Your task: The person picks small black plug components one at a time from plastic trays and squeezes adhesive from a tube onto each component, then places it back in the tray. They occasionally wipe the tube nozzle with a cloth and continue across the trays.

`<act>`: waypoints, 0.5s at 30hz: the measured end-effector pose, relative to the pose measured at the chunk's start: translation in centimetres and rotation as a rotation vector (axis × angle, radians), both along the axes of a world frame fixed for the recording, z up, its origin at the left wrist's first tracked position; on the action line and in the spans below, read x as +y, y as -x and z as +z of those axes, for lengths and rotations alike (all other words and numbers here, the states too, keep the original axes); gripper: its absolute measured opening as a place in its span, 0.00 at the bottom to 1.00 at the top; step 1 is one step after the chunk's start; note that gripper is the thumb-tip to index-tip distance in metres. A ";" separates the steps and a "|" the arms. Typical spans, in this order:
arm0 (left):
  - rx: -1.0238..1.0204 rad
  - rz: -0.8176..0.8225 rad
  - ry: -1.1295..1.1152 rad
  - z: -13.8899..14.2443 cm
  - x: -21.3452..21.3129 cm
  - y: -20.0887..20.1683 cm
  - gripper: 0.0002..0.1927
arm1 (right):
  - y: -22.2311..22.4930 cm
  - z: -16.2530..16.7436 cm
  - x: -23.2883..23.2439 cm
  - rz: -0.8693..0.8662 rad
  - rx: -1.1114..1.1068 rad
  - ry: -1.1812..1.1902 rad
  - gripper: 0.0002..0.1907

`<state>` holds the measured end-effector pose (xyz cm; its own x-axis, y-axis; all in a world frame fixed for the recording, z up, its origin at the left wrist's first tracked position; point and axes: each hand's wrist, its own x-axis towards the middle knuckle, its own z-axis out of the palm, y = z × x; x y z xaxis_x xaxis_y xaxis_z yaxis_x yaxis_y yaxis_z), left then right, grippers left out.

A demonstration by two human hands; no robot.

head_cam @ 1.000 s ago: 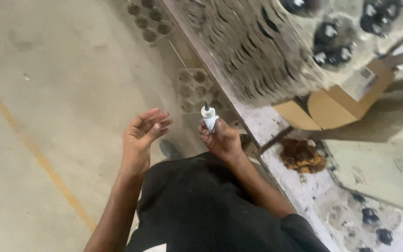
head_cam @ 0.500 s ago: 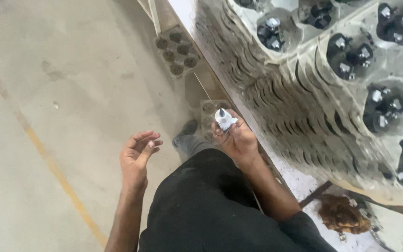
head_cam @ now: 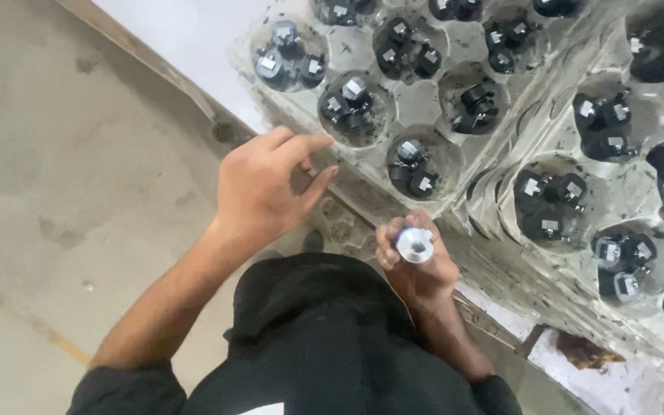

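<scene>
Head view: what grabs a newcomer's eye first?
The stacked grey moulded trays filling the upper right, each cup holding a few small black parts with shiny square tops. Next, the right hand at centre gripping a shiny silver round part, and the empty left hand reaching toward the stack's near edge.

Small silvery round metal piece point(head_cam: 414, 244) gripped upright in fingertips.

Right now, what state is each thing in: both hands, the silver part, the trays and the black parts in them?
Left hand: empty, fingers spread, raised beside the tray stack's edge.
Right hand: closed around the silver part.
Silver part: held upright, round end facing the camera.
Moulded trays: stacked, top one loaded.
Black parts: lying in small clusters in the tray pockets.
</scene>
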<state>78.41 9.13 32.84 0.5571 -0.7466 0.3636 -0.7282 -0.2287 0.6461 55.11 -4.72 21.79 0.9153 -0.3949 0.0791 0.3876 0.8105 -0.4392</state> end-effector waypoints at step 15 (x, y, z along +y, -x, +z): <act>-0.081 -0.496 -0.128 -1.4 -10.8 -11.1 0.15 | -4.8 1.3 4.4 -0.695 0.065 0.046 0.24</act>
